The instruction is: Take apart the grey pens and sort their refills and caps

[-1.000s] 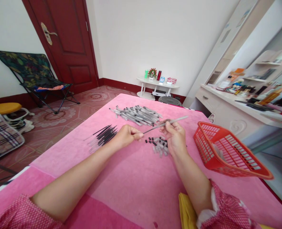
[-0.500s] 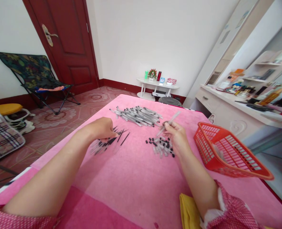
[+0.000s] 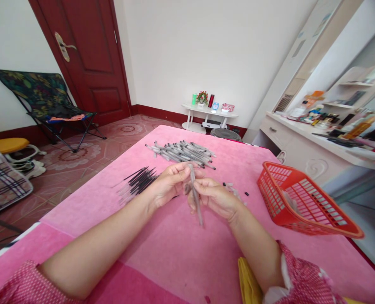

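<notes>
Head view: one tube (image 3: 198, 207), slim, straight and greyish, is held over the table (image 3: 174, 257) between both hands, slightly blurred. The left hand (image 3: 171, 181) has its grip pinched on the tube's far end; the right hand (image 3: 218, 196) pinches it near the middle, thumb against fingers. Work looks partway along: one piece is in hand, while loose dark refills (image 3: 141, 180), needle-thin, lie bundled beside the left hand, and stubby black and translucent caps (image 3: 234, 191) lie partly behind the right. Beyond, frosted barrels (image 3: 184, 153) with dark ends form a heap; how many are finished cannot be told. Soft pink cloth (image 3: 95, 202) covers the table, bearing a red lattice basket (image 3: 301, 218) and yellow fabric (image 3: 249, 280) at right.
</notes>
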{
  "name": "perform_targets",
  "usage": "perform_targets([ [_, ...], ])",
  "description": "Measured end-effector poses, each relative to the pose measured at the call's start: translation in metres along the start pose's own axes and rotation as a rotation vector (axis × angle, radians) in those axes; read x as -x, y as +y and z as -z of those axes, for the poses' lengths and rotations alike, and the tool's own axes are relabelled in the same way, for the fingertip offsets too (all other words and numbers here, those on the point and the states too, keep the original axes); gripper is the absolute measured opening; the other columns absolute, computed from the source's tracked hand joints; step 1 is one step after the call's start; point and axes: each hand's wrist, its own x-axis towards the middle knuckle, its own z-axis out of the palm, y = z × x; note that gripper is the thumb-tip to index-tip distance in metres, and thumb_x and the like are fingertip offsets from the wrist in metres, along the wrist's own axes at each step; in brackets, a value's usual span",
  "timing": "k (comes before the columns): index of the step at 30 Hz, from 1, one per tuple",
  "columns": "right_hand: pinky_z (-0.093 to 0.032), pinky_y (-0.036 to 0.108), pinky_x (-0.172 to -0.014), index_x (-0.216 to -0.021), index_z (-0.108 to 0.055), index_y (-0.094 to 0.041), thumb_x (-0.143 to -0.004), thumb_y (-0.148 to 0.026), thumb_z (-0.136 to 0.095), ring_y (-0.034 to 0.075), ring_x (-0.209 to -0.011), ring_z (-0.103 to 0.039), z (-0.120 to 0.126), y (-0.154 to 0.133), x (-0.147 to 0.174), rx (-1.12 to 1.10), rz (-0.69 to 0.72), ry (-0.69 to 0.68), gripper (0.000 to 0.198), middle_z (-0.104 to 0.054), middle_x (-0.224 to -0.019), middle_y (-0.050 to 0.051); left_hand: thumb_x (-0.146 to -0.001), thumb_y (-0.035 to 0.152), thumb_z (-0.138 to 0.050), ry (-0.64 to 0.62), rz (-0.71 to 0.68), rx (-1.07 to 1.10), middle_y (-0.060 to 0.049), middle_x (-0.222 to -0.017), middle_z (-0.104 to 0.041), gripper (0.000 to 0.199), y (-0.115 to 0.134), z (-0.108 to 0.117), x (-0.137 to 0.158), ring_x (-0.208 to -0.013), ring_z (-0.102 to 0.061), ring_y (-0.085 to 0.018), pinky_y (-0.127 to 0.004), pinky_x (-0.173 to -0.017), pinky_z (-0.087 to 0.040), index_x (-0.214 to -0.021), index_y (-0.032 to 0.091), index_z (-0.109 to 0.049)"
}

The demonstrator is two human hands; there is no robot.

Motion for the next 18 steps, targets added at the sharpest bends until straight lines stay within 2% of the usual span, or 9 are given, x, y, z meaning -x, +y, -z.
perform_targets([
  [2,-0.046,0.025,-0.055,-0.085,-0.058,-0.011,-0.084,-0.04,-0.049,0.012,-0.051,-0.057,0.001,0.002,-0.001,-0.002,0.018,0.003,0.03,-0.061,-0.06,0.003,-0.073,0.029,-0.065,0.002,-0.01,0.022,-0.008,-0.091,-0.068,0.03,-0.001,0.001,0.0,-0.055,-0.06,-0.01,-0.017,-0.044,-0.041,-0.1,0.016,-0.061],
  [4,-0.045,0.024,-0.053,-0.081,-0.057,-0.011,-0.082,-0.038,-0.053,0.011,-0.05,-0.057,0.002,0.004,-0.003,0.0,0.02,0.022,0.027,-0.061,-0.06,0.003,-0.072,0.028,-0.067,0.024,-0.02,0.022,-0.007,-0.085,-0.069,0.026,-0.001,0.0,0.0,-0.053,-0.06,-0.01,-0.019,-0.049,-0.044,-0.093,0.015,-0.062],
  [7,-0.045,0.023,-0.053,-0.075,-0.056,-0.012,-0.078,-0.039,-0.058,0.011,-0.05,-0.058,0.001,0.004,-0.004,0.035,0.011,0.103,0.027,-0.062,-0.06,0.003,-0.069,0.026,-0.07,0.137,-0.054,-0.004,-0.006,-0.078,-0.069,0.021,0.001,-0.003,-0.001,-0.062,-0.064,-0.013,-0.022,-0.061,-0.048,-0.083,0.012,-0.062],
  [10,-0.045,0.024,-0.052,-0.067,-0.055,-0.013,-0.076,-0.04,-0.059,0.012,-0.05,-0.059,-0.001,-0.002,-0.006,0.169,-0.006,0.186,0.029,-0.062,-0.057,0.003,-0.063,0.026,-0.074,0.276,-0.077,-0.016,-0.006,-0.073,-0.069,0.025,0.001,-0.007,-0.002,-0.069,-0.065,-0.016,-0.023,-0.066,-0.048,-0.079,0.01,-0.063],
  [14,-0.045,0.025,-0.054,-0.058,-0.053,-0.015,-0.081,-0.033,-0.048,0.012,-0.049,-0.058,-0.005,-0.017,-0.004,0.558,-0.036,0.291,0.03,-0.063,-0.055,0.003,-0.06,0.025,-0.076,0.372,-0.117,0.015,-0.006,-0.071,-0.069,0.028,-0.004,-0.016,-0.004,-0.069,-0.065,-0.017,-0.026,-0.069,-0.049,-0.08,0.01,-0.063],
  [18,-0.041,0.024,-0.06,-0.063,-0.06,-0.018,-0.082,-0.027,-0.046,0.013,-0.06,-0.06,-0.015,-0.028,0.002,1.188,-0.085,0.524,0.025,-0.066,-0.064,0.003,-0.064,0.02,-0.073,0.423,-0.12,0.053,-0.004,-0.069,-0.068,0.022,-0.008,-0.022,-0.006,-0.068,-0.066,-0.017,-0.029,-0.072,-0.051,-0.081,0.011,-0.062],
])
